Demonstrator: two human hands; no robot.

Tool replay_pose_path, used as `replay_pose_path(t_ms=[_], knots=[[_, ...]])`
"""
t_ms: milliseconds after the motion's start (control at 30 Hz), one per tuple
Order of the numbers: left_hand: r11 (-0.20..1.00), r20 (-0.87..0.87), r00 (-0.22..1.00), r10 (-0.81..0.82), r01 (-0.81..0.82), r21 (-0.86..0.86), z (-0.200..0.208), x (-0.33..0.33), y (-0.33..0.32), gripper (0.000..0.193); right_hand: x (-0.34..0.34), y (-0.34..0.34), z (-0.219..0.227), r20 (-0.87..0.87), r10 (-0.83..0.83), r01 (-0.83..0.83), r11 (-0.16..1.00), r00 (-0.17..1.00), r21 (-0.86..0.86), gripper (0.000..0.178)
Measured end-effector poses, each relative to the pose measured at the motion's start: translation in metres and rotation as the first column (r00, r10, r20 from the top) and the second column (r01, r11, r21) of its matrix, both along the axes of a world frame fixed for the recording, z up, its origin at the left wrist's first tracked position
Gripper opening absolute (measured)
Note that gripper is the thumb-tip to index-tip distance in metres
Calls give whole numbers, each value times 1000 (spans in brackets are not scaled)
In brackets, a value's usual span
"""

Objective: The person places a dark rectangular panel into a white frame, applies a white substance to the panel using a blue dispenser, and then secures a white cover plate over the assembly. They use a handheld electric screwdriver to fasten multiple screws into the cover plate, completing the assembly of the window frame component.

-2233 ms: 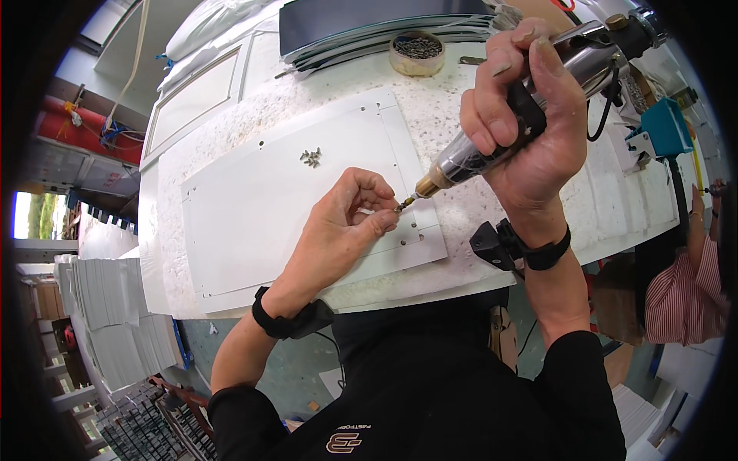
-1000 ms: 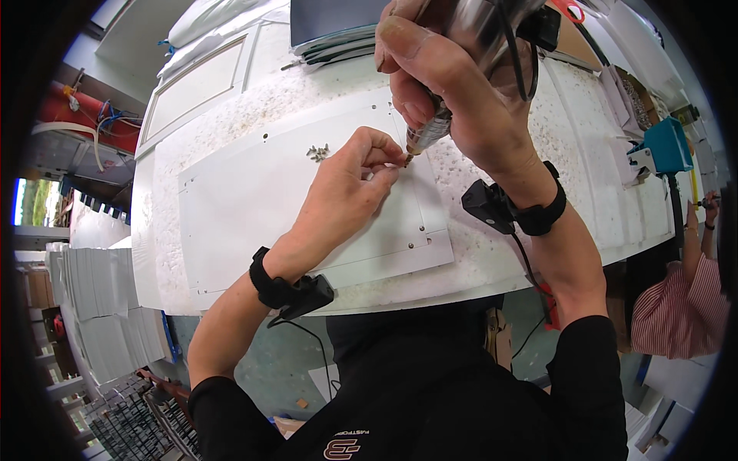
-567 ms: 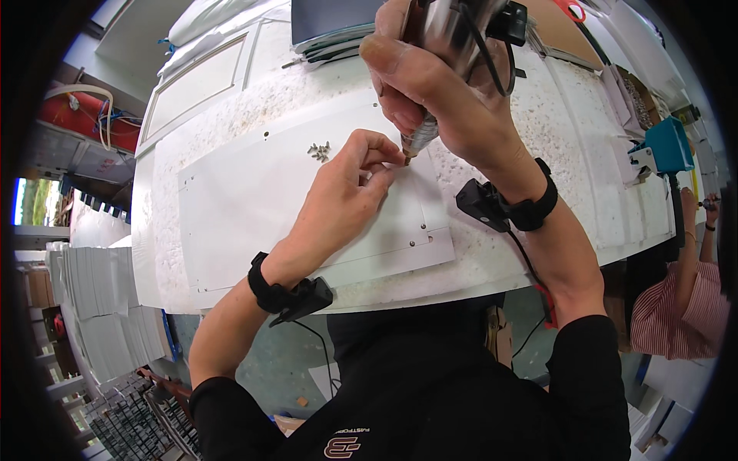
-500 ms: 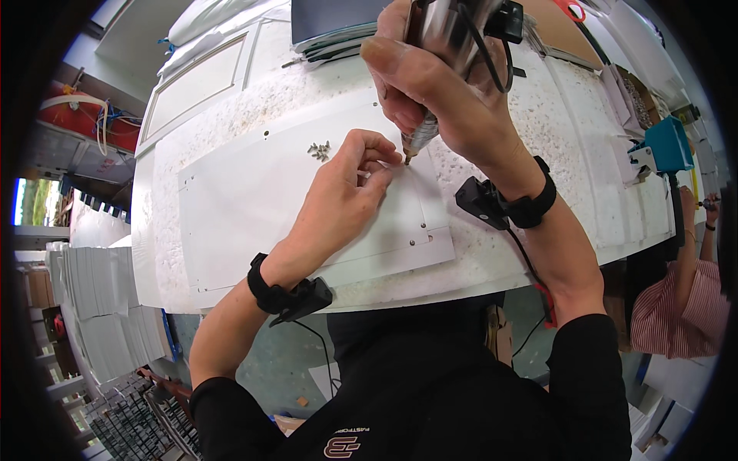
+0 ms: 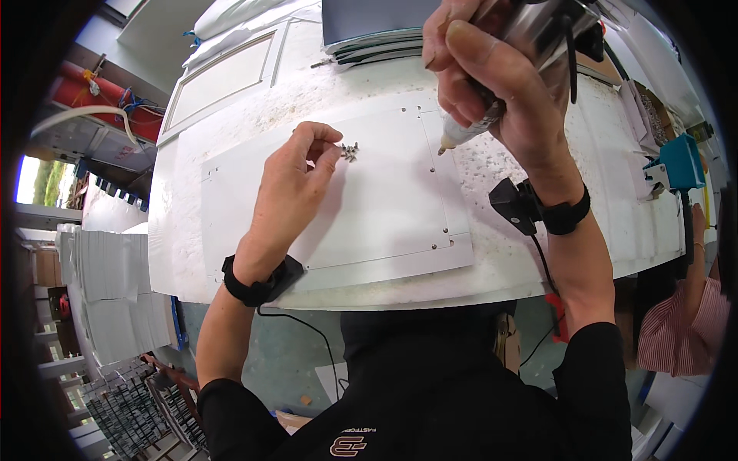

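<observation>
Your R hand (image 5: 511, 88) is wrapped firmly around the driver (image 5: 470, 129), nose angled down twd the R edge of the panel (image 5: 369, 211), tip just beside a screw head (image 5: 433, 170) there. Your L hand (image 5: 290, 177) is over the panel, thumb & index tips curled in at the L side of the screw pile (image 5: 350, 151); can't tell if you've got a screw pinched btwn them. Panel lies flat on the bench (image 5: 630, 207), pile sitting on its upper half, w/ 2 more heads nr its lower R corner. You've a black strap w/ a small unit on each wrist. Dark sheets (image 5: 377, 23) are stacked at the bench's far side; a co-worker's striped top (image 5: 680, 334) shows far R.
</observation>
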State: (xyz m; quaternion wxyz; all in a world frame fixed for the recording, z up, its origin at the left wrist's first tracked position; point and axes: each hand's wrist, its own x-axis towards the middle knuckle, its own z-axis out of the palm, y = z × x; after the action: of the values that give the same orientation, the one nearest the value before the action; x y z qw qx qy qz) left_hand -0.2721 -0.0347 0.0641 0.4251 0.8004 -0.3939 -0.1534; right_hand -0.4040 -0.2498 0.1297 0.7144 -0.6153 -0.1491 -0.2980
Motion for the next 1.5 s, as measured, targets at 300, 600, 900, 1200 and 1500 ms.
replay_pose_path(t_ms=[300,600,900,1200,1500], knots=[[979,349,927,-135,69,194,-7,15,-16,15,1,-9,-8,60,-101,92,987,993,135,23],[946,690,675,-262,36,323,-13,9,-32,8,0,-18,-4,86,-100,94,993,991,72,30],[963,369,908,-197,109,246,5,-3,-28,13,-3,-19,-1,73,-103,94,989,992,112,30],[965,381,891,-247,193,175,6,-7,-30,11,-10,-11,10,29,-155,148,973,987,175,30],[912,463,786,-410,339,231,16,-42,-78,16,-20,-35,20,-1,-344,344,939,939,3,23]])
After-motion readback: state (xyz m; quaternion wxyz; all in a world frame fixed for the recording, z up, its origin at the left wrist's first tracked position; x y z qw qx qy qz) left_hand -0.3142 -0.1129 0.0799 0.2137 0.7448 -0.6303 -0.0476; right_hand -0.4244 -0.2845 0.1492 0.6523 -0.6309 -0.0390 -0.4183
